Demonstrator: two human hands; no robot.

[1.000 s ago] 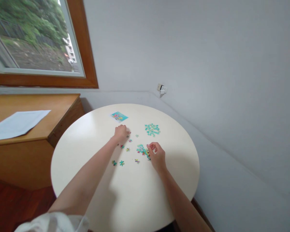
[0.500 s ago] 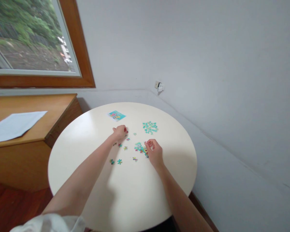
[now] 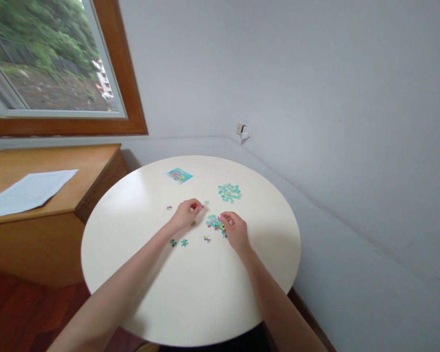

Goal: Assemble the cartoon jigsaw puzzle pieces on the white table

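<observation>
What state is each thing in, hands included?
Left hand: pinching, apparently a small piece
Right hand: pinching, apparently a pink piece
Central puzzle pieces: bunched; joined or not, unclear
Teal puzzle pieces: loosely grouped
Picture card: flat, picture up
Paper: lying on cabinet
Wall plug: apparently plugged in
Window: open or shut, unclear

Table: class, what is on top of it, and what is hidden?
On the table lie a card, a teal pile and a mixed pile of puzzle pieces, and loose pieces. Whatever is beneath the left hand, right hand and forearms is covered and cannot be seen.
</observation>
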